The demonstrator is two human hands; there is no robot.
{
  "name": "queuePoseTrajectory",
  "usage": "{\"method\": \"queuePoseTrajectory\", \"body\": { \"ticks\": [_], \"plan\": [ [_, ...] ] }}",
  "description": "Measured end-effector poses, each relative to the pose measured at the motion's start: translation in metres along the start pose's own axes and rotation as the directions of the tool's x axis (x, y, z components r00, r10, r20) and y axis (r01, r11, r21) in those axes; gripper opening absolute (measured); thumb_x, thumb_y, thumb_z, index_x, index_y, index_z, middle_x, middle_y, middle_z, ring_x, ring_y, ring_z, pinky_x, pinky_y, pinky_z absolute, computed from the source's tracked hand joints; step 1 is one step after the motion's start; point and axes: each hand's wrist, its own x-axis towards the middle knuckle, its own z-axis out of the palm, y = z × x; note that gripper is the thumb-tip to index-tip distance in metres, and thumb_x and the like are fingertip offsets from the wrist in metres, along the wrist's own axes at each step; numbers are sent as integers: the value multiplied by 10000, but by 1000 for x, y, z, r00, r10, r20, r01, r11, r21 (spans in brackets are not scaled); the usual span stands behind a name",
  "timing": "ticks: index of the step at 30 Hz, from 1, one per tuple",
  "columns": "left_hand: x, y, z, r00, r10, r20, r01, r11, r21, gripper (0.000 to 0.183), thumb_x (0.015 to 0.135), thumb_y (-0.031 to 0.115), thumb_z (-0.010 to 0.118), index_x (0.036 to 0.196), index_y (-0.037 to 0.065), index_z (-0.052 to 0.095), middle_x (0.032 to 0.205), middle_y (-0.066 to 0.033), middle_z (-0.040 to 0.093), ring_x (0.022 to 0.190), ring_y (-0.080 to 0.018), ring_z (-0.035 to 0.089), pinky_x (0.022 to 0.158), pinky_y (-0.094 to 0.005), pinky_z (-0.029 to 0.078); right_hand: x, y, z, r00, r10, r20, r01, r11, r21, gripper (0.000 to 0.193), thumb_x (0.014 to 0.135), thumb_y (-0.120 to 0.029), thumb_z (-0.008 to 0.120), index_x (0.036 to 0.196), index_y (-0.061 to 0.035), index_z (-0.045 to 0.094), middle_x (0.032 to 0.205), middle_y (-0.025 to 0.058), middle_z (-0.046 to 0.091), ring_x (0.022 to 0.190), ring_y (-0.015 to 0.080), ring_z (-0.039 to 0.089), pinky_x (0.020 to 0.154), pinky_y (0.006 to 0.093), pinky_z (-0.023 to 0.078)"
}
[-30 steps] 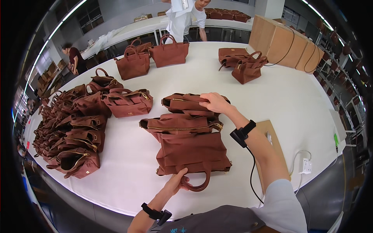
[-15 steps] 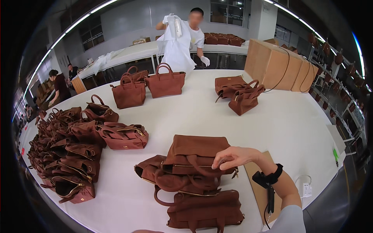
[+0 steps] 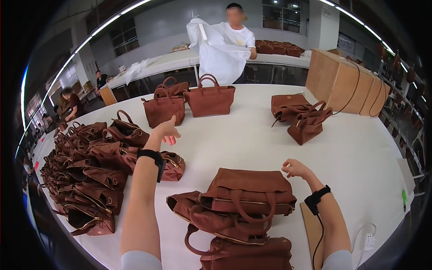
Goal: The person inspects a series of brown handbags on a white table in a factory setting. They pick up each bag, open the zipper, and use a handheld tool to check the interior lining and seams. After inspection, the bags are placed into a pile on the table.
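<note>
My left hand [image 3: 165, 132] reaches out over the table with its fingers stretched and apart, holding nothing. Its fingertips are just in front of an upright brown handbag [image 3: 163, 112]; I cannot tell whether they touch it. A second brown handbag [image 3: 209, 101] stands to the right of that one. Loosely bent and holding nothing, my right hand [image 3: 297, 168] hovers by the right end of a brown handbag [image 3: 252, 182] that lies atop another bag [image 3: 204, 220]. Nearest me lies one more brown handbag [image 3: 252, 256], cut off by the lower edge.
A large heap of brown handbags [image 3: 85, 175] covers the table's left side. More bags [image 3: 303, 119] lie at the far right, before cardboard boxes [image 3: 339, 83]. Across the table, a person handles a white sheet [image 3: 222, 56]. A cardboard sheet [image 3: 312, 229] and white power socket [image 3: 369, 241] lie right.
My left hand has come up from below and reached far forward. My right hand has moved off the top handbag to its right. The person opposite has lifted and spread the white sheet.
</note>
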Motion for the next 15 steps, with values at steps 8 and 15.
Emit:
{"method": "queuePoseTrajectory", "body": {
  "ticks": [8, 15],
  "plan": [
    [42, 19, -3, 994, -53, -99, 54, 999, 5, 968, 769, 65, 633, 1463, 94, -41, 722, -129, 658, 593, -235, 663, 562, -341, 534, 16, 82, 24, 982, -13, -187, -72, 894, -441, 438, 781, -459, 610, 901, -47, 522, 857, 178, 629, 805, 330, 622, 748, 435, 473],
    [55, 10, -3, 975, -71, -210, 86, 994, 66, 960, 717, 15, 640, 1477, 132, 66, 698, -113, 634, 521, -215, 628, 521, -338, 505, 26, 70, 29, 956, 58, -289, -192, 867, -460, 511, 772, -595, 582, 835, -89, 551, 778, 130, 636, 795, 321, 617, 710, 425, 467]
  ]
}}
